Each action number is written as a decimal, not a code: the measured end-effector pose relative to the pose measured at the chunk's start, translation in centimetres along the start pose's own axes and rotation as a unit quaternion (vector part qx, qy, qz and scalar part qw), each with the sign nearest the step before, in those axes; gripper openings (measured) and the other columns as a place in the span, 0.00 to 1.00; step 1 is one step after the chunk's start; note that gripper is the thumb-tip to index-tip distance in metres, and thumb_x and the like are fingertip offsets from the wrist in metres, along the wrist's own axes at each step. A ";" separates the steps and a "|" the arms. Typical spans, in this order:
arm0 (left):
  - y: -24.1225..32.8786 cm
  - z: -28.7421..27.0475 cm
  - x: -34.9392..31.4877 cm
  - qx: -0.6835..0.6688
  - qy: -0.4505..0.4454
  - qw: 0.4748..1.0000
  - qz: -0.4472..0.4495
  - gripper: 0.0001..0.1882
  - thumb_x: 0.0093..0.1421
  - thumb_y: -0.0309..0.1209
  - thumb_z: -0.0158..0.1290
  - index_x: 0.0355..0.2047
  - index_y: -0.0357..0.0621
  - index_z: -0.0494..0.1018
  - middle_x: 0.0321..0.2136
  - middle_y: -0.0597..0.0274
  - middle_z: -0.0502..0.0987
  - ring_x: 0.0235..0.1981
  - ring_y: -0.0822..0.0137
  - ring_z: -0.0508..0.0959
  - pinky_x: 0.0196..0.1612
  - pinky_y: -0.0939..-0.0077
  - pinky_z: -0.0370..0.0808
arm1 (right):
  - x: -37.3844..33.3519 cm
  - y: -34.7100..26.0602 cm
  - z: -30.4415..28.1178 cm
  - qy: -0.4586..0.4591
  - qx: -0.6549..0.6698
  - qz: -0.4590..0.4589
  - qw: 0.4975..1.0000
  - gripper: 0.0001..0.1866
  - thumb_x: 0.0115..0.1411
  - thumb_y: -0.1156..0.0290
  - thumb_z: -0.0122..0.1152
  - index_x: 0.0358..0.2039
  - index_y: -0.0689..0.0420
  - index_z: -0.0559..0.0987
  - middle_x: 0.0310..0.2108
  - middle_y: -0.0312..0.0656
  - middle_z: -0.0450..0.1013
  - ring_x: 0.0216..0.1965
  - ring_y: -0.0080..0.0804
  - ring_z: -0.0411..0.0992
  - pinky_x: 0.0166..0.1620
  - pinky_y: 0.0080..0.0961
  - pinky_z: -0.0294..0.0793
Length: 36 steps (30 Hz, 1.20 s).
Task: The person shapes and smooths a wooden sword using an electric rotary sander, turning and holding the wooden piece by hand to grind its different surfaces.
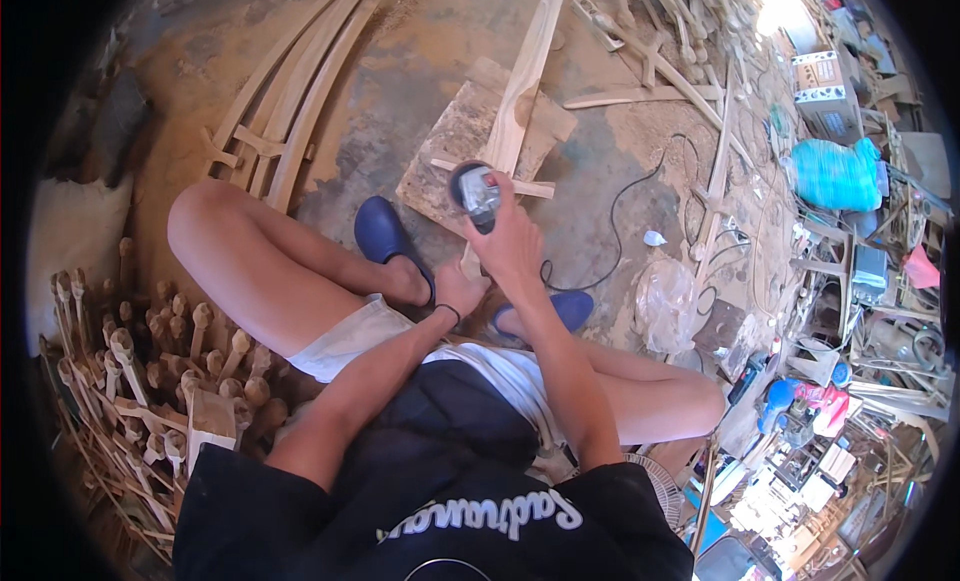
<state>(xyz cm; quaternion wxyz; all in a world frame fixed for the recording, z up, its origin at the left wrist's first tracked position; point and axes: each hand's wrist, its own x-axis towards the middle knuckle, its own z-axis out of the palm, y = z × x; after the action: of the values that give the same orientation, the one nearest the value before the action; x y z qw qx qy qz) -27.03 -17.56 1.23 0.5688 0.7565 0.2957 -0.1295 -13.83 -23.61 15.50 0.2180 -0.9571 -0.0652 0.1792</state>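
And here's the right hand (508,243), fingers wrapped round a small power grinder (481,195), its dark round head turned up and away from the person. Just below, the left hand (460,287), a dark band (449,309) on its wrist, is closed on the near end of a long, pale piece of wood (513,131). That wood runs away from the person under the grinder, widening, then reaching to the top edge of the view; whether the grinder's head touches it, I can't tell! A short crosspiece (538,190) pokes out on either side beneath the grinder.

Underneath lies a worn board (432,171), flat on the dusty floor (372,161). Blue clogs now, one (380,229) to the left of the hands, one (570,313) to the right, with a black cord (617,226) curling across the floor beyond. Out left, long curved slats (300,111) lie side by side, and nearer, a crowd of carved wooden legs (195,356). Over right: a crumpled clear plastic bag (666,306), and farther off, a bright blue bundle (833,173) near a cardboard box (828,99).
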 end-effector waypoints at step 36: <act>9.3 -8.8 -2.4 -0.575 -0.520 0.628 -0.066 0.27 0.61 0.38 0.63 0.58 0.43 0.70 0.40 0.55 0.79 0.30 0.61 0.79 0.29 0.66 0.78 | -5.7 14.7 -7.2 0.337 0.261 0.196 0.883 0.46 0.64 0.50 0.75 0.76 0.37 0.59 0.45 0.58 0.85 0.47 0.69 0.84 0.50 0.60 0.81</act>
<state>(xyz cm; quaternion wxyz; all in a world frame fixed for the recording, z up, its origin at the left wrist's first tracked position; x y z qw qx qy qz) -24.66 -11.68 12.63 0.9374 0.0618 0.0141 -0.3424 -15.77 -40.81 16.91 0.4293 -0.8614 0.2505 -0.1045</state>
